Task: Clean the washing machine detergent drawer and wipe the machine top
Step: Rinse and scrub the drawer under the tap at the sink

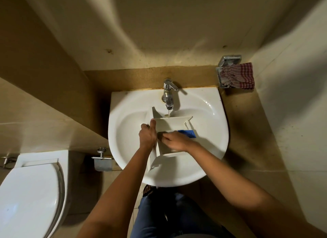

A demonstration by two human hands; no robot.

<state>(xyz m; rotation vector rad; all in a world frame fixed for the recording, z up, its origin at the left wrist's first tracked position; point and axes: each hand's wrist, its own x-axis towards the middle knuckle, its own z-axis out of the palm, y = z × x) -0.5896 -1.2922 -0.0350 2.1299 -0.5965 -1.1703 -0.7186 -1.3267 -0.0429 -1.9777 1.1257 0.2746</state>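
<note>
Head view: left hand (147,136) grips drawer (169,125) wall, right hand (177,140) fingers (167,136) inside.

White detergent drawer (169,126) with blue insert, tilted in sink.

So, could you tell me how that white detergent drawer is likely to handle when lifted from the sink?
Probably stiff: the detergent drawer holds its boxy shape with the left hand gripping one wall. Likely slippery, since the tap runs water onto it. Seemingly light: thin plastic walls.

Closed white toilet (30,184), metal paper holder (103,162), checked cloth (238,76) on metal rack (230,58)
</note>
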